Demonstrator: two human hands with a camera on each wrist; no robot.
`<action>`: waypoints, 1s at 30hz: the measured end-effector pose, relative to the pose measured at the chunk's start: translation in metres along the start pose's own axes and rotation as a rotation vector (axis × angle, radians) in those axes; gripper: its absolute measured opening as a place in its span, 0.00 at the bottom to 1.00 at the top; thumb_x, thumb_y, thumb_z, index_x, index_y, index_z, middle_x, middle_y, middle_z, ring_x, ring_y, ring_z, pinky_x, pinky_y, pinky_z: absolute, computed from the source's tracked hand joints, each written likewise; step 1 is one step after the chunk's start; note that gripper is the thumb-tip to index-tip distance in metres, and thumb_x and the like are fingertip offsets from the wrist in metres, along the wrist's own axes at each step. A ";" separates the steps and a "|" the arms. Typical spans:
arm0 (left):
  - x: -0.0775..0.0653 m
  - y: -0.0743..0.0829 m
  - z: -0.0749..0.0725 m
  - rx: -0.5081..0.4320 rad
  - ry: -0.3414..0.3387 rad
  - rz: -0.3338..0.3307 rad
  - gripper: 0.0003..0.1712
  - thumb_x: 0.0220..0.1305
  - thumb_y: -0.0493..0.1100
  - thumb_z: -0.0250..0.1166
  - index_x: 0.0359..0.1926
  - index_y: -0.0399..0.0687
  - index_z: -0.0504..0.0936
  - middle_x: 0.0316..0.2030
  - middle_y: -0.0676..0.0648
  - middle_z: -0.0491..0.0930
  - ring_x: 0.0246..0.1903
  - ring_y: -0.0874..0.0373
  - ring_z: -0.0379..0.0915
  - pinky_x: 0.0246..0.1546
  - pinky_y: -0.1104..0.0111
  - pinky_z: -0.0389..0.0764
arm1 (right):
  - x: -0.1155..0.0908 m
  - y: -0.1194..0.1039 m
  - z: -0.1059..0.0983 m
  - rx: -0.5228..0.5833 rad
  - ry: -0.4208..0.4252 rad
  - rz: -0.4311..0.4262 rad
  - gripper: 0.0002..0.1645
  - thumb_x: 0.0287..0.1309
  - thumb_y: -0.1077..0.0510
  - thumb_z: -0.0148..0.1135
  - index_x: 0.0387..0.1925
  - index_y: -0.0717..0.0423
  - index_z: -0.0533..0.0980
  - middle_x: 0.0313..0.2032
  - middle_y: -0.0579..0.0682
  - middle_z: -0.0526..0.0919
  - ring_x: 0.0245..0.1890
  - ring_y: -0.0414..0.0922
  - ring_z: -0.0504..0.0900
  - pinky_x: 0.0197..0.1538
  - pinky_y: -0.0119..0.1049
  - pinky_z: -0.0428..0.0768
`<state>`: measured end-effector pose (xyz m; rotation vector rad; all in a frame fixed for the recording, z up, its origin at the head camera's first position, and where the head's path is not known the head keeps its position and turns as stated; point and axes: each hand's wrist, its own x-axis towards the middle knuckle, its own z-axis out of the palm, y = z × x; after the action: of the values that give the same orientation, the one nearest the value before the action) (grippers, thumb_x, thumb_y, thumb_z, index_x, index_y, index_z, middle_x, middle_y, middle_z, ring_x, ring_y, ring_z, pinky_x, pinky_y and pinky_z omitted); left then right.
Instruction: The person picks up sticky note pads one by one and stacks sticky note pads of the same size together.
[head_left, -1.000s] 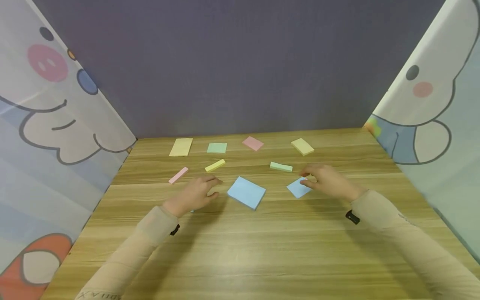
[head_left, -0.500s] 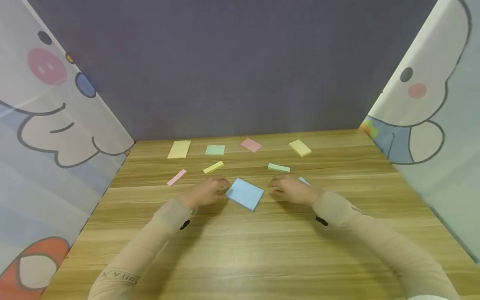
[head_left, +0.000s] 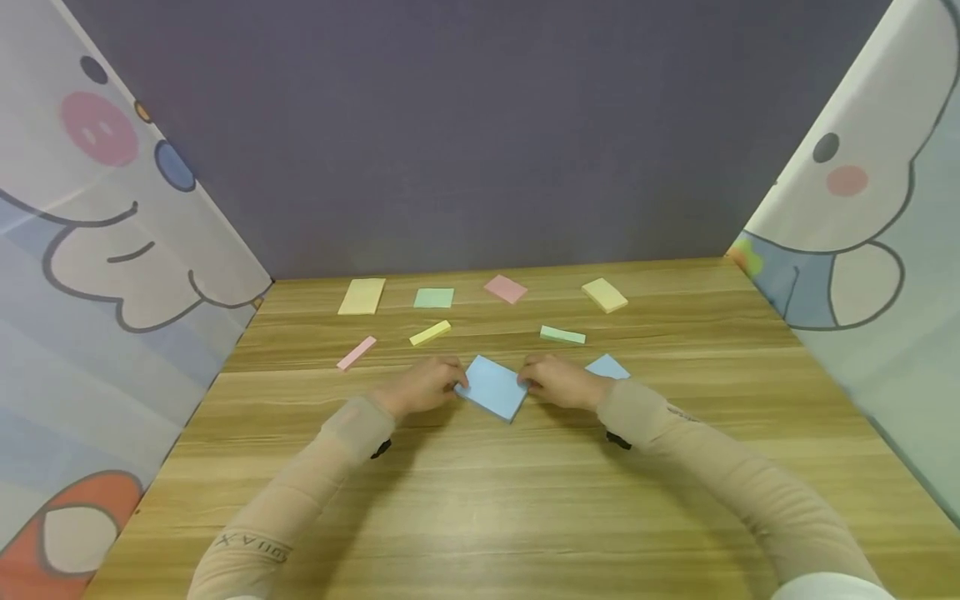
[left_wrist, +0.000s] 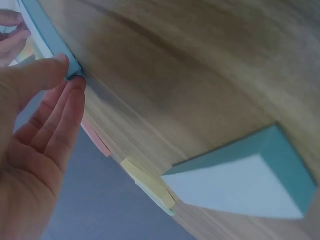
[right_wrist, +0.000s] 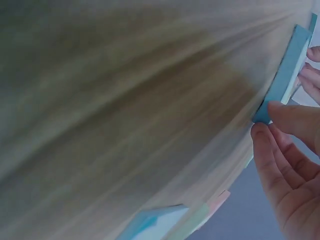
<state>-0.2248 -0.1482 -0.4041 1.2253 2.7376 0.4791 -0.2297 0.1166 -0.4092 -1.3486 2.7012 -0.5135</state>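
Both hands have come inward since the earlier frames: left hand (head_left: 422, 386) further right, right hand (head_left: 564, 383) away from the small blue pad (head_left: 609, 365) and over to the large blue pad (head_left: 495, 387). Large blue pad looks unshifted, set mid-table, askew, between the hands. Left thumb and fingers pinch its left corner; right thumb and fingers pinch the right corner, as both wrist views show. Whether its underside is off the wood, cannot tell. Far corner and near edge stick out free of the fingers.

Small blue pad partly hidden behind the right wrist. Another blue pad (left_wrist: 230, 187) in the left wrist view, on the wood, apart from the fingers.

Beyond the hands, a loose middle row: pink strip (head_left: 356, 353), yellow strip (head_left: 431, 332), green strip (head_left: 562, 334); a band of wood parts them from the large pad. Back row near the table's far edge, left to right: pale yellow pad (head_left: 362, 297), green pad (head_left: 433, 297), pink pad (head_left: 506, 289), thicker yellow pad (head_left: 604, 295). Dark board (head_left: 487, 142) stands along that edge.

Widest room on the near side: table (head_left: 465, 508) runs from the pad's near edge to the bottom of view, between the two sleeves
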 end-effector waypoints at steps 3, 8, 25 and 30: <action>0.000 -0.001 0.003 0.002 0.012 -0.003 0.10 0.53 0.28 0.63 0.38 0.38 0.83 0.37 0.45 0.79 0.35 0.58 0.75 0.36 0.76 0.77 | 0.001 0.002 0.002 0.011 0.017 -0.017 0.11 0.52 0.68 0.61 0.41 0.62 0.79 0.38 0.53 0.80 0.40 0.46 0.80 0.43 0.32 0.79; 0.001 -0.001 0.007 0.022 0.043 -0.020 0.11 0.53 0.26 0.62 0.37 0.38 0.83 0.37 0.44 0.80 0.38 0.55 0.77 0.38 0.73 0.78 | 0.004 0.006 0.001 0.013 0.035 -0.024 0.10 0.52 0.70 0.60 0.38 0.62 0.79 0.37 0.52 0.80 0.39 0.46 0.80 0.43 0.32 0.79; -0.001 0.013 0.011 0.043 0.039 -0.018 0.12 0.53 0.31 0.64 0.40 0.41 0.83 0.40 0.46 0.80 0.37 0.57 0.78 0.38 0.72 0.79 | 0.006 0.011 -0.001 0.001 0.031 0.038 0.10 0.55 0.69 0.58 0.40 0.60 0.78 0.40 0.52 0.79 0.42 0.47 0.79 0.46 0.35 0.78; 0.000 0.011 0.004 0.044 0.000 -0.034 0.15 0.52 0.35 0.67 0.44 0.39 0.81 0.48 0.42 0.76 0.44 0.52 0.76 0.46 0.69 0.77 | 0.002 0.001 0.001 -0.074 0.029 0.034 0.12 0.56 0.68 0.57 0.43 0.62 0.77 0.43 0.54 0.78 0.43 0.48 0.79 0.46 0.37 0.78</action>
<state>-0.2160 -0.1403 -0.4043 1.1861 2.7789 0.4176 -0.2314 0.1159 -0.4101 -1.3197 2.7876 -0.4372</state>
